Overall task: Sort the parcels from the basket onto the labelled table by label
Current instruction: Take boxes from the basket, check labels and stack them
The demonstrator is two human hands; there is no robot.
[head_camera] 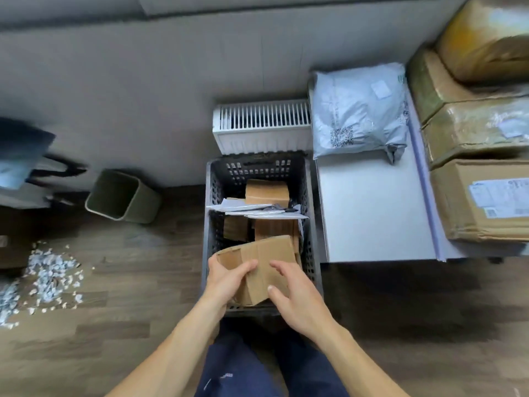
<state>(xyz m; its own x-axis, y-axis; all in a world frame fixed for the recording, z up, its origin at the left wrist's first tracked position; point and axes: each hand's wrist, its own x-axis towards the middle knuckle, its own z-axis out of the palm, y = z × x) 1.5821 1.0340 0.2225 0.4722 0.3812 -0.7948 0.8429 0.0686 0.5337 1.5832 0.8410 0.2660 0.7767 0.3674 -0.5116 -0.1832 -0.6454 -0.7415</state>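
My left hand [226, 277] and my right hand [297, 296] are both on a flat brown cardboard parcel [263, 262] at the near end of the grey basket [310, 213]. The left fingers [246, 267] curl over its left edge and hold it. The right fingers [282, 270] lie spread on top of it, near the right side; I cannot tell if they grip. The parcel is tilted, and its near end is hidden by my hands. More brown parcels and white envelopes [257, 209] lie deeper in the basket, partly covering each other. To the right stands the white surface [372, 213] with a grey bag [357, 110] on its far end. Big brown boxes [481, 196] sit beyond a pale strip, cut off by the picture edge. The labels are too blurred to read.
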